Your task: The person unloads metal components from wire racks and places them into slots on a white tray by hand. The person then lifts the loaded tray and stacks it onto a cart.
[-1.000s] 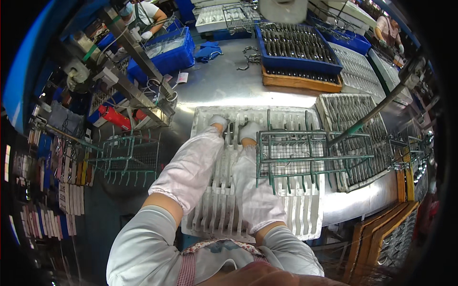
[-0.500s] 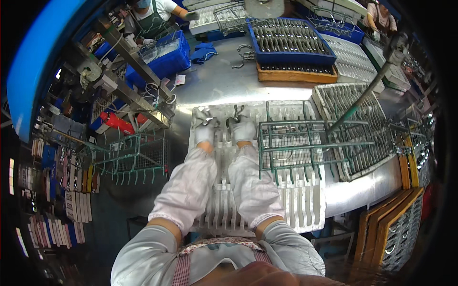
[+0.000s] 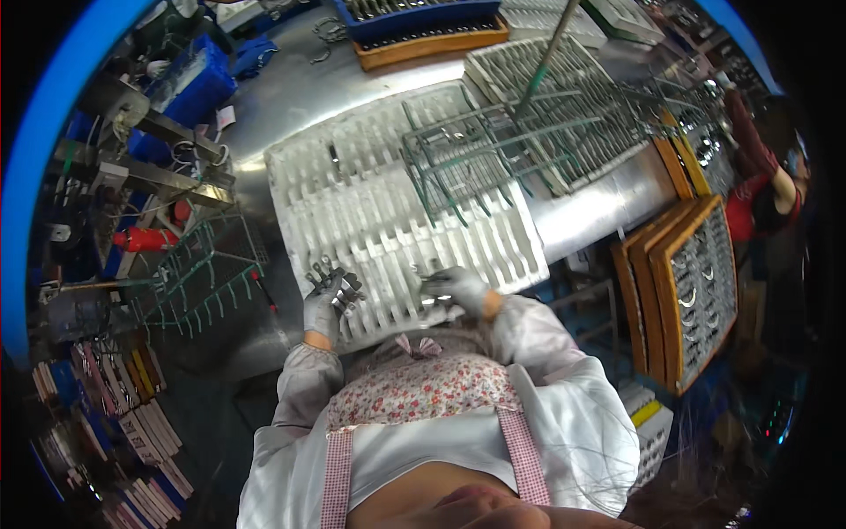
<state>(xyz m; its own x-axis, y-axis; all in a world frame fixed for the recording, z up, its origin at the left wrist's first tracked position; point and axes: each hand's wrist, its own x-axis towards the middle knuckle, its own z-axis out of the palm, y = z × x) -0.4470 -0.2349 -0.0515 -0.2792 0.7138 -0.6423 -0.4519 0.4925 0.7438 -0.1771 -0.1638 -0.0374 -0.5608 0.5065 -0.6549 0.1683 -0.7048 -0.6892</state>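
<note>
I see the left hand holding metal pieces left of the frame's centre, the right hand over the white tray's lower edge.

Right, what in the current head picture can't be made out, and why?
Head view: exact count of metal pieces in the left hand; they overlap.
Head view: some slots of the white tray, behind the green rack.
Head view: far end of the blue tray, cut off by the upper edge.

Shiny metal worktable, bright glare, dark floor
</note>
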